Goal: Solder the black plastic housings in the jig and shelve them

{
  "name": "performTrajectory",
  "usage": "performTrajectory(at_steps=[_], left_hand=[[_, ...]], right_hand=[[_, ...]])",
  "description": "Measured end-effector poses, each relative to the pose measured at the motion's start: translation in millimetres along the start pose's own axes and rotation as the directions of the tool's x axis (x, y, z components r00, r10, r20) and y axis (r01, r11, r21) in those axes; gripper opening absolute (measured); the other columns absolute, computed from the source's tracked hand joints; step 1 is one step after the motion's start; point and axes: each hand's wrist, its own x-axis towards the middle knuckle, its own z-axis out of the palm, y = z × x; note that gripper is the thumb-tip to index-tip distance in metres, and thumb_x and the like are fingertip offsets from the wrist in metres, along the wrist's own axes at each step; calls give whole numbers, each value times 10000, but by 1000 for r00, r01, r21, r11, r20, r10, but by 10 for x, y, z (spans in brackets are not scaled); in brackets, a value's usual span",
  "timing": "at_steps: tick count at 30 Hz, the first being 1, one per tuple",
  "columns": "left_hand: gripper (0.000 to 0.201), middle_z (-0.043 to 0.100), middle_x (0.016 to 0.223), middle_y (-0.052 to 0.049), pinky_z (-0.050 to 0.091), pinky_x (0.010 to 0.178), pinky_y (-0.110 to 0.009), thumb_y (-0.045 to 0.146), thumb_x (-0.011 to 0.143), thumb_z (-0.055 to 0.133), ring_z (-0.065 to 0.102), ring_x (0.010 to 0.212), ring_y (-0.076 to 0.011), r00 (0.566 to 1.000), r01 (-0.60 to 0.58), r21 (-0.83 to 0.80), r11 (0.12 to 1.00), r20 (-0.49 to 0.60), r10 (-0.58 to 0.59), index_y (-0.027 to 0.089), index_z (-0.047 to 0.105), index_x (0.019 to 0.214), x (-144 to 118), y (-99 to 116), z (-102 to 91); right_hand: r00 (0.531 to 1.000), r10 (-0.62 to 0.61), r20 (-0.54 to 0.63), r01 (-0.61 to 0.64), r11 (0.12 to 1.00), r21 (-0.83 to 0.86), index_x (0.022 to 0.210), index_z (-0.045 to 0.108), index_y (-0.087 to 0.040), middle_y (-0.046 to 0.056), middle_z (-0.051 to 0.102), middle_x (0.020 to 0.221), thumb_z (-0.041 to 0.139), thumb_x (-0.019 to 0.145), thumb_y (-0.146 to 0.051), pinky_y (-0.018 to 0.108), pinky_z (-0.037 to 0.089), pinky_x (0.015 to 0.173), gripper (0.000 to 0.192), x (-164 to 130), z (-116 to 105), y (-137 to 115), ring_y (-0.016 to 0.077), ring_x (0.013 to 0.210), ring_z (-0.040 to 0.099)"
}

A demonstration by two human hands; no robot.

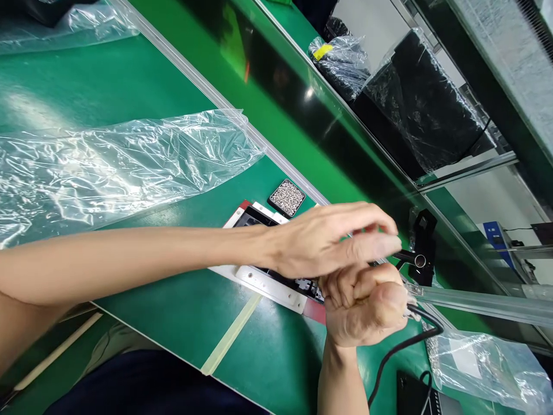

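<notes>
From the left, my left hand [328, 239] reaches across a black device in a white-and-red fixture [270, 288]. Its thumb and fingertips are drawn together, slightly blurred. Anything between them is too small or hidden to name. Just below, my right hand [367, 302] is a fist around a corded tool, whose body the fingers cover; its black cable [400, 346] loops out on the right. Close to the left fingertips shows a short black tube [415, 259] with a round end; contact cannot be told. A small black tray of silver screws [287, 197] sits behind the fixture.
A long clear plastic sheet [129, 167] lies on the green bench at left. A metal rail [276, 155] runs along the back. Plastic-wrapped black items [427, 104] stand beyond the partition. At lower right are a clear bag [492, 369] and a black device [423, 397].
</notes>
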Motion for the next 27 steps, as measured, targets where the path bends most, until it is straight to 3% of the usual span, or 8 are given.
performTrajectory(at_steps=[2, 4, 10, 16, 21, 27], left_hand=[[317, 669, 1002, -56, 463, 851, -280, 356, 1075, 423, 600, 904, -143, 998, 5, 186, 982, -63, 6, 150, 661, 1039, -78, -49, -131], [253, 645, 875, -29, 439, 792, -286, 289, 1046, 488, 563, 801, -136, 999, 3, 358, 934, -42, 13, 154, 656, 914, -209, -128, -253], [189, 604, 797, -26, 431, 718, -290, 253, 990, 566, 548, 749, -146, 992, -38, 568, 822, 119, -36, 160, 677, 869, -736, -396, -493], [218, 620, 885, -45, 412, 664, -290, 286, 988, 591, 559, 753, -135, 991, -96, 618, 780, 135, 15, 154, 688, 844, -943, -530, -510], [181, 622, 875, -30, 403, 640, -276, 266, 956, 640, 538, 679, -104, 998, -40, 545, 837, 54, 12, 161, 707, 826, -958, -583, -496], [188, 623, 895, -35, 415, 648, -264, 252, 956, 641, 539, 669, -91, 998, -1, 473, 881, 58, -30, 160, 721, 813, -965, -594, -526]], right_hand=[[999, 3, -42, -1, 999, 42, 657, 373, -199, -89, 263, 481, 429, 956, -329, 168, 287, 343, 332, 16, 10, 9, 41, 352, 251], [996, 31, -79, -28, 999, 44, 638, 354, -196, -88, 272, 468, 452, 941, -322, 176, 289, 333, 343, 34, 33, -1, 45, 344, 246], [991, 54, -122, -48, 998, 48, 610, 315, -188, -86, 255, 455, 483, 934, -372, 169, 279, 335, 409, 41, 68, -25, 42, 343, 231], [993, 53, -104, -48, 998, 51, 613, 324, -198, -83, 255, 457, 471, 938, -386, 187, 281, 332, 404, 32, 38, -15, 51, 344, 230], [996, 57, -63, -56, 998, 31, 624, 303, -200, -85, 253, 468, 436, 946, -364, 187, 294, 349, 385, 31, 28, -22, 51, 353, 231], [997, 58, -57, -56, 998, 33, 621, 318, -201, -83, 243, 467, 449, 934, -348, 188, 285, 344, 370, 45, 42, -29, 51, 352, 230]])
